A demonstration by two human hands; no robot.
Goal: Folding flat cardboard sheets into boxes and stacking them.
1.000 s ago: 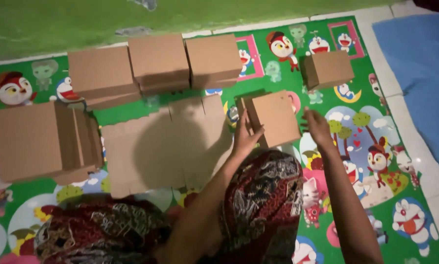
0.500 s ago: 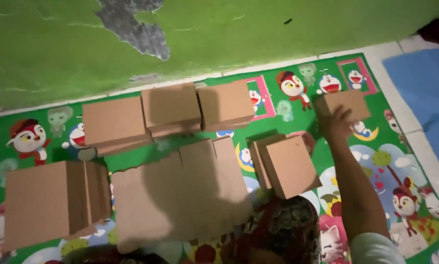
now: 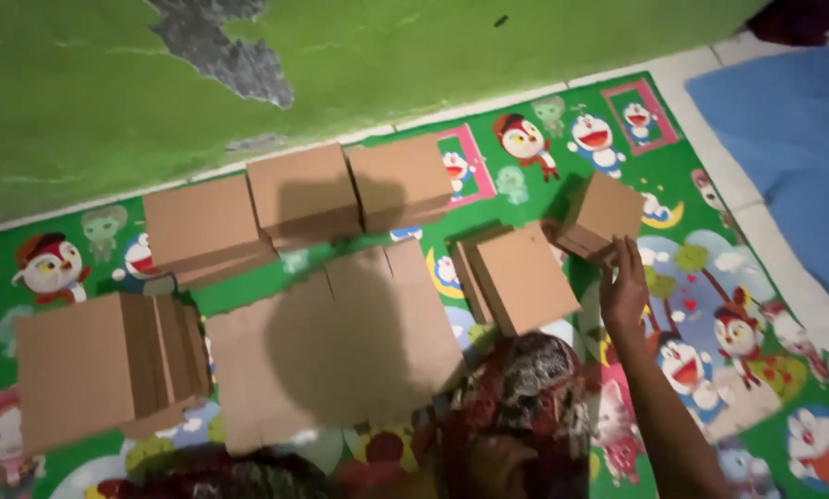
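A small cardboard box sits on the cartoon-printed play mat, just above the raised right hand, whose fingers are loosely spread and reach up to its lower corner; whether they touch it or stop just short cannot be told. The left hand is not in view.

Far to the left of the fingers, a large flat sheet of cardboard lies spread across the mat, and beyond it, at the left edge, stands a stack of folded boxes.

Up and to the left of the fingers, three closed boxes stand side by side in a row against the foot of the green wall, touching one another.

Just left of the fingers, between the hand and the flat sheet, a pair of flattened boxes lies tilted.

Below the fingers, a patterned cloth covers the person's lap.

To the right of the fingers, past the mat's edge, lies a blue mat on the tiled floor.
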